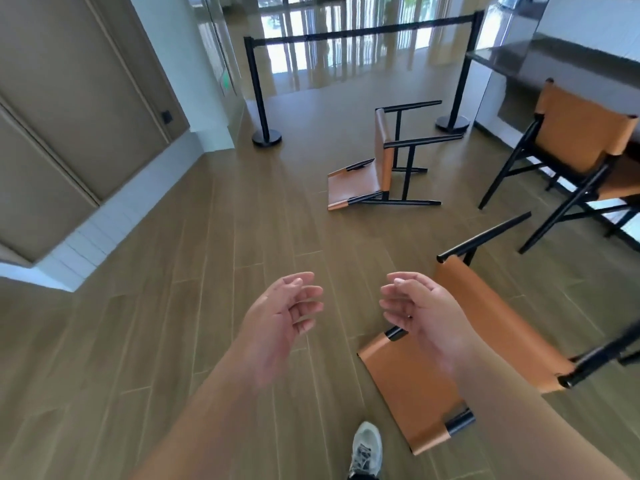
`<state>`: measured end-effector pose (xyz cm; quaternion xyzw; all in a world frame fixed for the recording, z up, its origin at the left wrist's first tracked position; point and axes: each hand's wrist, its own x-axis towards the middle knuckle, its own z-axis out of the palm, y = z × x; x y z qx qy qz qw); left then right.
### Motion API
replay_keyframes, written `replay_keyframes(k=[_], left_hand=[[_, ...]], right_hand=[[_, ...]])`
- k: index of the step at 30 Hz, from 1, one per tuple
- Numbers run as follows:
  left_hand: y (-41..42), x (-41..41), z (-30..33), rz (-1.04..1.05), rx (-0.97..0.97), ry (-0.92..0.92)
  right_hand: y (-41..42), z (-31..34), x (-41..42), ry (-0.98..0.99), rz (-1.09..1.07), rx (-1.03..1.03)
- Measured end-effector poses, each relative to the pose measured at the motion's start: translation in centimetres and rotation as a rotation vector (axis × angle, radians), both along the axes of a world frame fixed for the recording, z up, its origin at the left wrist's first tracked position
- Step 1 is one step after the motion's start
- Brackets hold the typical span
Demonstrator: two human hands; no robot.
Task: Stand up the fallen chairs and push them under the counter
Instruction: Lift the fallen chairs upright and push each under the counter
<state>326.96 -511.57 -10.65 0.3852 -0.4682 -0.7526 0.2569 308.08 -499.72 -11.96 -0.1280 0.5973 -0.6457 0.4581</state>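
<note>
Two tan leather chairs with black metal frames lie on their backs on the wood floor. The near fallen chair (415, 386) is at the lower right, just under my right hand (419, 306). The far fallen chair (363, 181) lies further ahead, legs pointing right. A third chair (585, 133) stands upright at the dark counter (554, 60) on the right. My left hand (280, 313) and my right hand hover above the floor, palms facing each other, fingers loosely curled, holding nothing.
A black belt barrier with two posts (258, 95) (460, 77) crosses the floor behind the far chair. A brown door and white wall (69, 98) stand at the left. My shoe (365, 448) is at the bottom edge.
</note>
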Motion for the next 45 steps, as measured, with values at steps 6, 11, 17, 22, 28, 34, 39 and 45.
replay_keyframes(k=[6,11,17,22,28,34,39,45], left_hand=[[-6.1,-7.2,1.1,-0.057,-0.022,-0.068],[-9.1,-12.9,1.9,-0.151,-0.045,-0.065],[-10.7,-19.8,3.0,-0.278,-0.043,-0.034],[-12.3,-23.2,3.4,-0.358,-0.056,-0.023],[-15.8,-25.9,3.1,-0.472,-0.024,0.036],[-21.5,-27.9,2.0,-0.617,0.019,0.043],[-27.2,-30.5,0.8,-0.69,0.075,0.07],[-30.9,-33.4,-0.8,-0.829,0.081,0.077]], right_hand=[[-6.3,0.1,-6.7,-0.047,-0.044,-0.04],[-8.0,0.8,-11.3,-0.059,-0.109,-0.097],[-7.3,1.2,-14.8,-0.049,-0.228,-0.116],[-7.7,1.4,-15.7,-0.036,-0.319,-0.112],[-9.0,1.6,-16.4,0.028,-0.423,-0.058],[-13.5,1.2,-14.9,0.043,-0.576,-0.008],[-17.5,0.9,-13.4,0.092,-0.67,0.07],[-18.9,0.6,-11.7,0.099,-0.877,0.094]])
